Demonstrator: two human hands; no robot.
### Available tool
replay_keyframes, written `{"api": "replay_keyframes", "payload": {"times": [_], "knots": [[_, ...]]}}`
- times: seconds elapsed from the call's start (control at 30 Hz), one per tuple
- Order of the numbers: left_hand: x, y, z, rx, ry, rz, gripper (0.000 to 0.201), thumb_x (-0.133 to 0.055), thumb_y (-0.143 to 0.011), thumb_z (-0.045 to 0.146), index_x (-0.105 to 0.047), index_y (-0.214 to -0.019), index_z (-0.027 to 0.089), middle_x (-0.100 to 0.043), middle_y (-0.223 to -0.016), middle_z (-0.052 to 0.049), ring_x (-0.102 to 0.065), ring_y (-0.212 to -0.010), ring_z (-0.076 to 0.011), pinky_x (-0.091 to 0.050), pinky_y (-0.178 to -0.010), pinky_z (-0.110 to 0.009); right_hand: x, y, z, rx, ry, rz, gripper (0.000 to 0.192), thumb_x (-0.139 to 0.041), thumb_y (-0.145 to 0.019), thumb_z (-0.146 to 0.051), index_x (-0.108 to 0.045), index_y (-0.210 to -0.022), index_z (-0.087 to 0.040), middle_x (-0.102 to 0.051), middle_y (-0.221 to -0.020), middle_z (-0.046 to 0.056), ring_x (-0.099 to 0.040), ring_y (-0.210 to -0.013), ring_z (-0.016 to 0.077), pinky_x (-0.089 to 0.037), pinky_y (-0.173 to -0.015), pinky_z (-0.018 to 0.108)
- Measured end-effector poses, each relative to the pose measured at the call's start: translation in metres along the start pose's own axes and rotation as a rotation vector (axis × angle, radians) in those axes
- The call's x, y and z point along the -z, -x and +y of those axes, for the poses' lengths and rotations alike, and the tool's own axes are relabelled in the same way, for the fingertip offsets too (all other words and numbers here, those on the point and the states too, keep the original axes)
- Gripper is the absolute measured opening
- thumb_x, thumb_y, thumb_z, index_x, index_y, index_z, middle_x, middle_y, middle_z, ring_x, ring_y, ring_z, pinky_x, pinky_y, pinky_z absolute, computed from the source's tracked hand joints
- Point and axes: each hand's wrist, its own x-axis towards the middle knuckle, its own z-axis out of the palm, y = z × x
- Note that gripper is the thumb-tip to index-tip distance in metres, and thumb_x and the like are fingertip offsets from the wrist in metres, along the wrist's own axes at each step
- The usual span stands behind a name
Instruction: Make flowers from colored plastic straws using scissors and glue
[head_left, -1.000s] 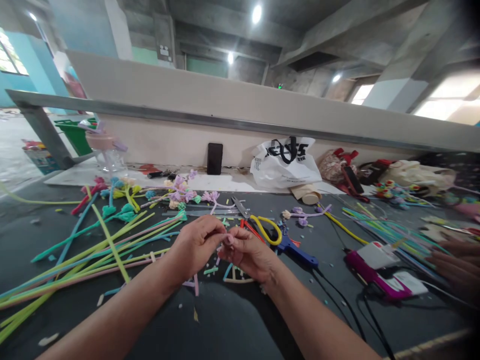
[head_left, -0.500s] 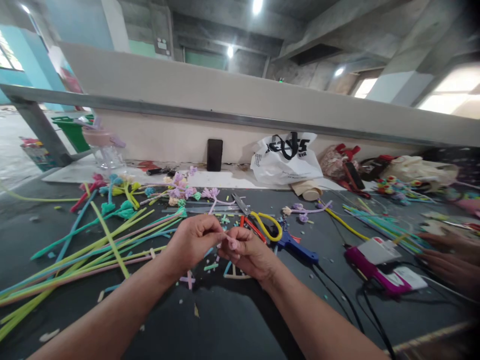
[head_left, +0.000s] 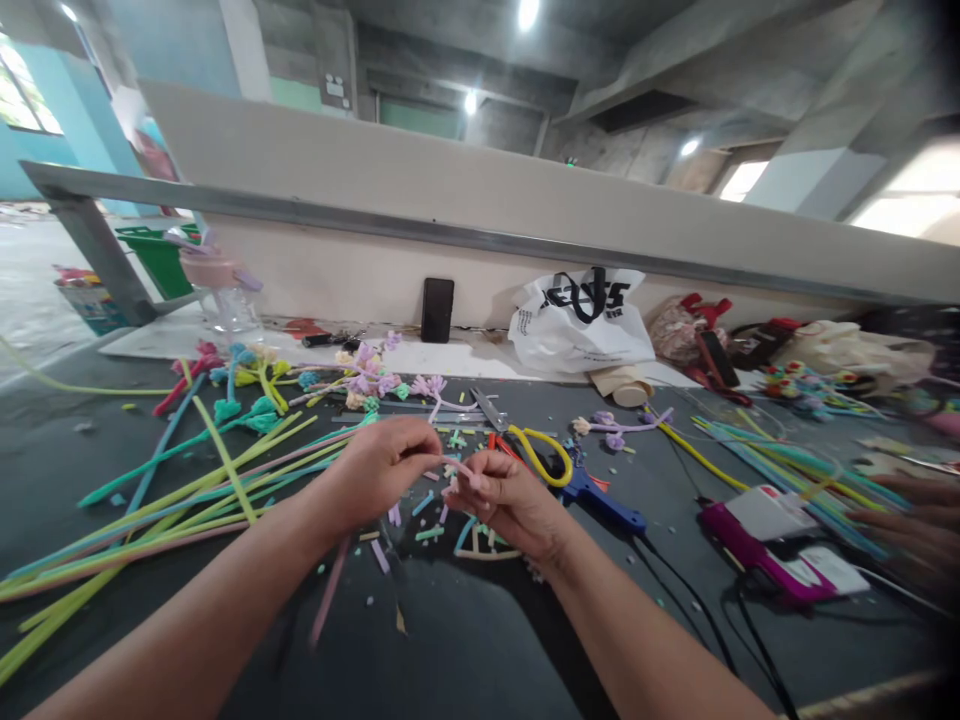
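The left hand (head_left: 382, 470) and the right hand (head_left: 504, 497) are raised just above the dark tabletop (head_left: 465, 650), close together near the centre. Both are closed in a pinch on a thin pink strip (head_left: 457, 467). The short visible span of the strip runs between the two sets of fingertips, its long axis roughly left to right and sloping slightly down toward the right hand. A blurred pink length (head_left: 328, 592) below the left forearm points down and to the left; whether it is part of the same strip cannot be told.

Small coloured offcuts (head_left: 427, 520) lie scattered on the tabletop under the hands. Left of them is a loose fan of long green and pink strips (head_left: 187, 500). Just beyond the right hand lie yellow-handled scissors (head_left: 536, 455) and a blue tool (head_left: 600, 500). To the right lies a magenta device (head_left: 757, 550) with a black cable; another person's hand (head_left: 911, 515) rests at the right edge.

Further back, finished paper flowers (head_left: 367, 375) lie in a cluster. At the far wall stand a clear bottle with a pink lid (head_left: 217, 290), contents not discernible, a dark phone (head_left: 437, 310) propped upright, and a white plastic bag (head_left: 581, 325), closed over its contents.
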Motion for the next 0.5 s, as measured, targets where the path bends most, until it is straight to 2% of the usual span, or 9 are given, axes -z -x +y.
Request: {"api": "replay_keyframes", "payload": {"times": [0.1,0.17,0.37,0.5], "knots": [[-0.004,0.002,0.006,-0.188,0.006,-0.069,0.022,-0.050,-0.077,0.012,-0.060,-0.095,0.018,-0.062,-0.095,-0.005,-0.053,-0.091,-0.0160,-0.040,-0.081,-0.027,0.000,-0.001,-0.001,-0.038,0.010,0.026,0.012,-0.071,-0.068,-0.017,-0.059,-0.070,-0.014,-0.056,-0.061,-0.005,-0.050,-0.052,0.0049,-0.047,-0.076,0.033],[-0.009,0.003,0.010,-0.200,0.031,-0.098,0.019,-0.048,-0.079,0.011,-0.061,-0.091,0.017,-0.062,-0.090,-0.005,-0.053,-0.088,-0.0153,-0.040,-0.080,-0.027,-0.001,-0.001,0.000,-0.074,0.010,0.026,0.014,-0.072,-0.066,-0.017,-0.061,-0.074,-0.013,-0.058,-0.066,-0.003,-0.052,-0.054,0.0052,-0.047,-0.077,0.033],[-0.017,0.001,0.017,0.112,0.098,-0.106,0.013,-0.048,-0.076,0.012,-0.060,-0.073,0.016,-0.058,-0.068,0.001,-0.052,-0.066,-0.0106,-0.039,-0.061,-0.020,-0.001,0.000,0.001,-0.128,-0.018,0.026,0.014,-0.070,-0.070,-0.019,-0.061,-0.076,-0.012,-0.053,-0.058,-0.006,-0.045,-0.048,0.0027,-0.047,-0.075,0.031],[-0.016,0.002,0.016,0.162,0.096,-0.112,0.015,-0.047,-0.077,0.015,-0.058,-0.067,0.016,-0.054,-0.062,0.003,-0.048,-0.060,-0.0092,-0.036,-0.056,-0.018,-0.002,0.000,0.001,-0.140,-0.051,-0.004,0.013,-0.069,-0.071,-0.020,-0.060,-0.077,-0.012,-0.050,-0.058,-0.006,-0.042,-0.048,0.0023,-0.047,-0.075,0.031]]}}
